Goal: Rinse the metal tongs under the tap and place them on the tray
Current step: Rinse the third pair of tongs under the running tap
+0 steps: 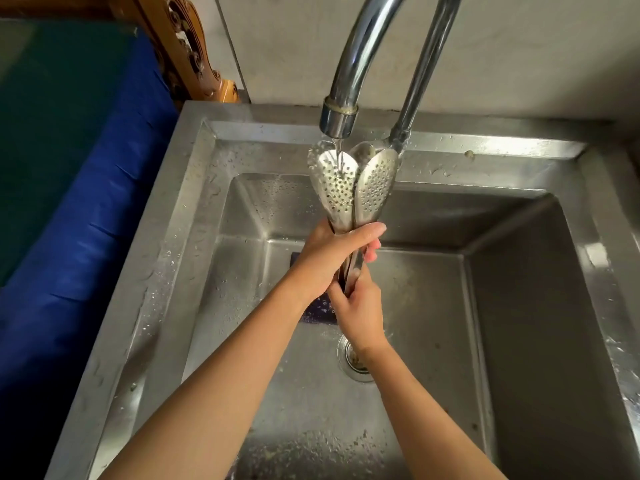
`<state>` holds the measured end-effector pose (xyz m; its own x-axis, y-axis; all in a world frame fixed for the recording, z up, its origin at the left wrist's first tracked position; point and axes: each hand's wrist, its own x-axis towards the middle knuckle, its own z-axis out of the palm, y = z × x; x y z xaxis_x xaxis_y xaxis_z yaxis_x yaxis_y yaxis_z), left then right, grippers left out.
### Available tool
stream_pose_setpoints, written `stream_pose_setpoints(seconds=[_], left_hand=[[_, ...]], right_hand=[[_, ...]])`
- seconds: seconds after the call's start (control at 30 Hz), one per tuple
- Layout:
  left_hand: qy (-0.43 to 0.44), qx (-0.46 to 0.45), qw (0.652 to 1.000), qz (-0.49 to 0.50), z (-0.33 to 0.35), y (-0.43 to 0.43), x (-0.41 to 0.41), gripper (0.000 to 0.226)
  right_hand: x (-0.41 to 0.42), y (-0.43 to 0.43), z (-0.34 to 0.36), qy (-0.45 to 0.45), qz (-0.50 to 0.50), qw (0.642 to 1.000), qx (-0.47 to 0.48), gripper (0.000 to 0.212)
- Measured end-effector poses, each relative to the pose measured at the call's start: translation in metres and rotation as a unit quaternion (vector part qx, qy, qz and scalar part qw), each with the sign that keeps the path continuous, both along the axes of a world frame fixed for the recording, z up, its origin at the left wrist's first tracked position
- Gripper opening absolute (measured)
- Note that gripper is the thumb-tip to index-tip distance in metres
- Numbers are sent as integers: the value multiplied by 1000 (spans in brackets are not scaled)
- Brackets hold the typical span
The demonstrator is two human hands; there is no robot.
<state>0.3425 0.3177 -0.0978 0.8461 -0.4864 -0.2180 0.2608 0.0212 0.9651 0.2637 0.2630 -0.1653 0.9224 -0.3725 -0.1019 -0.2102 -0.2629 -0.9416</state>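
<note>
The metal tongs (349, 188) stand upright over the steel sink (194, 216), their two perforated spoon-shaped heads pressed together just under the tap (341, 112). A thin stream of water falls from the spout onto the left head. My left hand (329, 258) is wrapped around the tongs just below the heads. My right hand (360, 310) grips the handles lower down, right beneath the left hand. The handle ends are hidden inside my hands. No tray is in view.
The sink basin is wet, with a round drain (355, 362) under my right wrist and a dark object (318, 308) partly hidden behind my hands. A blue and green covered surface (79, 202) lies left of the sink. A carved wooden piece (194, 53) stands at the back left.
</note>
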Motion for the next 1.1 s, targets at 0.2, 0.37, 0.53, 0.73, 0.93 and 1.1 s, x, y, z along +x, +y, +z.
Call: stream_pose_setpoints(seconds=[0.2,0.37,0.53,0.73,0.93,1.1], left_hand=[[15,36,989,143,-5,0,-2,17],[-14,48,989,139,8,-6,11,25],[11,-4,993,113,26,-7,28,32],[25,10,993,114,30,-7,22,14],[33,50,992,113,15,1,-7,5],[61,37,989,127,12,-4,-5,7]], right_hand=[[27,-7,16,-1,50,998,-25,19],[40,-18,32,15,95,995,-1,44],[44,-50,49,26,238,939,248,29],[36,-44,42,-25,187,896,402,20],[38,-41,42,-25,216,884,414,21],[30,-57,46,44,135,971,194,31]])
